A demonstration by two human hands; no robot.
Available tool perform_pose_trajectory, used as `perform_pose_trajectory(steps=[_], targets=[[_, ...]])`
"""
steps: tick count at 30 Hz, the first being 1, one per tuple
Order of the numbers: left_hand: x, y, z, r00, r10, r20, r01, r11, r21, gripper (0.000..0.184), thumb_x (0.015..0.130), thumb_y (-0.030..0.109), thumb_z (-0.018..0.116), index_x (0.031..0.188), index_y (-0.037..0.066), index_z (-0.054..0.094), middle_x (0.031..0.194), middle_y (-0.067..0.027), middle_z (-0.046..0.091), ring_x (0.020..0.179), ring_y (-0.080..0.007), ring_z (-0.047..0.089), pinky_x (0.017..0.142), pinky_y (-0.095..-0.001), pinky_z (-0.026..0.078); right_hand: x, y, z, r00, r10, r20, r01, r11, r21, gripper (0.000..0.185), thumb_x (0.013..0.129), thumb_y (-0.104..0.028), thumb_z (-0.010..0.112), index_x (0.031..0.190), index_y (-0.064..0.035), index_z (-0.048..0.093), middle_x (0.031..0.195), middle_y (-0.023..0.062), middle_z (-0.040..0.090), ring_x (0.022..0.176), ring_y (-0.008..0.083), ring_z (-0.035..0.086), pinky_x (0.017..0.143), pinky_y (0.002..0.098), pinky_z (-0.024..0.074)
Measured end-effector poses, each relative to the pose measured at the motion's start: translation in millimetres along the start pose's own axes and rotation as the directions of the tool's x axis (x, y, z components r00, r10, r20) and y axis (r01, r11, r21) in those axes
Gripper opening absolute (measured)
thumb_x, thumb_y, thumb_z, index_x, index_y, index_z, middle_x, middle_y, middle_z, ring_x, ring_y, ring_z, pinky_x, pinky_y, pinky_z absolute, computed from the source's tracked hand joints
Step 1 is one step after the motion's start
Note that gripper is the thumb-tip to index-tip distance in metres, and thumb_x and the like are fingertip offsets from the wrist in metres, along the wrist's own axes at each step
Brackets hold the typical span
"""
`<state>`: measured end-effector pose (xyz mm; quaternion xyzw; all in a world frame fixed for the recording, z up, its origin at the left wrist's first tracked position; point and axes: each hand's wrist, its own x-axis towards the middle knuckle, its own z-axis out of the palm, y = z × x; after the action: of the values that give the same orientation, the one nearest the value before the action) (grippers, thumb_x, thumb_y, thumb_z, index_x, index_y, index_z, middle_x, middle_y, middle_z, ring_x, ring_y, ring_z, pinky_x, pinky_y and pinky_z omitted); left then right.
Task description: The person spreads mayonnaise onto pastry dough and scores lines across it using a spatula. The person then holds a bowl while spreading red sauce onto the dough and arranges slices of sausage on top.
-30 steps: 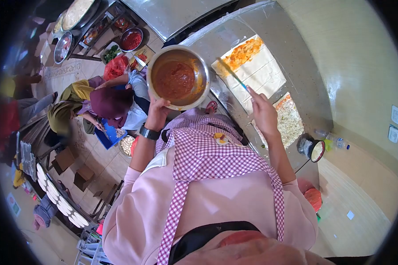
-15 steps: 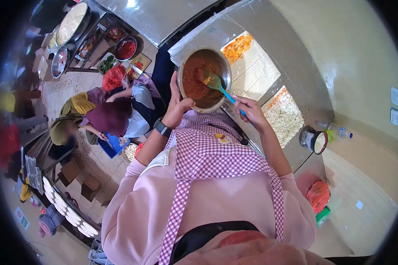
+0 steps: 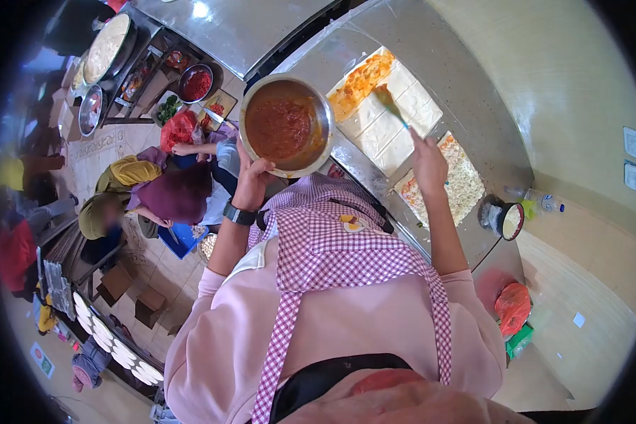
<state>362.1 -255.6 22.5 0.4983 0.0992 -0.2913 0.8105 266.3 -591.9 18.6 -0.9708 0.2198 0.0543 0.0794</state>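
My left hand (image 3: 253,175) grips the side of a metal bowl (image 3: 324,126) tilted towards me, with chunky red sauce (image 3: 281,127) inside. My right hand (image 3: 429,164) is closed round the handle of a spatula (image 3: 394,109). Its sauce-coated head is over a pale sheet of dough (image 3: 387,141) scored into rectangles. Orange-red sauce (image 3: 364,83) covers the far left strip of this sheet. Nearer me, beside and partly behind my right forearm, lies a second sheet (image 3: 463,177) topped with white shreds and some orange-red sauce.
The dough lies on a metal table (image 3: 473,113) against a wall. A tub of white food (image 3: 511,221) and a plastic bottle (image 3: 550,203) stand at its right end. At left, co-workers sit on the floor near a blue tray (image 3: 181,239) and a bowl of red pieces (image 3: 196,83).
My right hand has lifted the spatula out of the bowl and carried it right, over the dough. The bowl has moved left, and sauce now covers more of the far strip.
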Motion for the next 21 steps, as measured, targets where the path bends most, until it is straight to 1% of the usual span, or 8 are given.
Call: perform_pose_trajectory(steps=[1,4,8,10,12,15,17,21], targets=[[-1,0,-2,1.0,0.001,0.0,-0.001,1.0,-0.001,0.081,0.068,-0.003,0.044,0.137,0.018,0.007,0.12,-0.01,0.04,0.1,-0.0212,0.052,0.078,-0.0357,0.051,-4,-6,0,1.0,-0.001,0.0,0.001,1.0,-0.001,0.038,0.084,-0.013,0.045,0.118,-0.0294,0.054,0.086,0.0104,0.053,0.072,0.029,0.058,0.063,0.0401,0.048],[-3,0,-7,1.0,-0.001,-0.027,0.0,1.0,-0.024,0.081,0.068,-0.003,0.043,0.137,0.018,0.006,0.119,-0.0106,0.04,0.098,-0.0223,0.054,0.074,-0.0358,0.054,-20,-17,-7,0.974,-0.067,0.216,0.07,0.997,-0.007,0.038,0.085,-0.014,0.046,0.12,-0.0288,0.052,0.082,0.0101,0.051,0.071,0.0284,0.058,0.063,0.04,0.0476],[-10,2,-6,0.999,0.027,-0.035,-0.029,0.998,-0.051,0.076,0.069,-0.003,0.044,0.135,0.017,0.011,0.12,-0.0112,0.04,0.1,-0.0245,0.054,0.076,-0.0383,0.054,-1,-10,-14,0.996,-0.027,0.091,0.026,1.0,0.016,0.039,0.085,-0.014,0.046,0.121,-0.0262,0.052,0.083,0.011,0.052,0.07,0.0293,0.057,0.061,0.0401,0.0477],[-12,3,-5,0.999,0.03,-0.031,-0.032,0.998,-0.057,0.074,0.069,-0.002,0.044,0.134,0.016,0.013,0.12,-0.0113,0.04,0.101,-0.025,0.054,0.077,-0.0391,0.054,21,-2,-7,0.998,0.003,-0.062,-0.008,0.998,-0.066,0.042,0.082,-0.009,0.045,0.121,-0.022,0.052,0.086,0.0115,0.052,0.071,0.0287,0.06,0.062,0.0406,0.0489],[-14,3,-6,0.998,0.032,-0.045,-0.032,0.999,0.002,0.065,0.071,0.006,0.05,0.13,0.007,0.022,0.123,-0.0126,0.043,0.105,-0.0268,0.054,0.083,-0.0411,0.051,21,-2,3,1.0,-0.015,-0.027,0.013,0.997,-0.081,0.042,0.081,-0.008,0.044,0.121,-0.0209,0.052,0.086,0.0119,0.053,0.071,0.0287,0.06,0.062,0.0406,0.0488],[-14,1,-8,0.998,0.044,-0.043,-0.044,0.999,-0.004,0.064,0.071,0.006,0.05,0.129,0.007,0.023,0.122,-0.0125,0.043,0.104,-0.0267,0.054,0.083,-0.0409,0.051,4,-15,-1,0.997,-0.055,0.06,0.061,0.992,-0.112,0.044,0.081,-0.006,0.044,0.121,-0.0209,0.052,0.086,0.0124,0.053,0.071,0.0289,0.06,0.061,0.0404,0.0487],[-15,-1,-10,0.999,0.027,-0.045,-0.029,0.999,-0.035,0.067,0.071,0.003,0.047,0.131,0.011,0.019,0.121,-0.0119,0.042,0.104,-0.0263,0.053,0.08,-0.0405,0.052,-7,-26,-24,0.968,-0.067,0.243,0.085,0.994,-0.063,0.044,0.082,-0.006,0.043,0.122,-0.0222,0.051,0.087,0.0123,0.053,0.072,0.0287,0.061,0.062,0.0399,0.0488],[-13,0,-8,0.999,0.009,-0.038,-0.011,0.998,-0.054,0.069,0.07,-0.001,0.044,0.131,0.014,0.015,0.12,-0.0115,0.041,0.103,-0.0264,0.053,0.078,-0.04,0.053,23,-9,-28,0.995,0.031,0.09,-0.026,0.998,-0.065,0.044,0.083,-0.008,0.041,0.123,-0.0252,0.05,0.092,0.0127,0.053,0.075,0.0289,0.061,0.064,0.0401,0.0489]])
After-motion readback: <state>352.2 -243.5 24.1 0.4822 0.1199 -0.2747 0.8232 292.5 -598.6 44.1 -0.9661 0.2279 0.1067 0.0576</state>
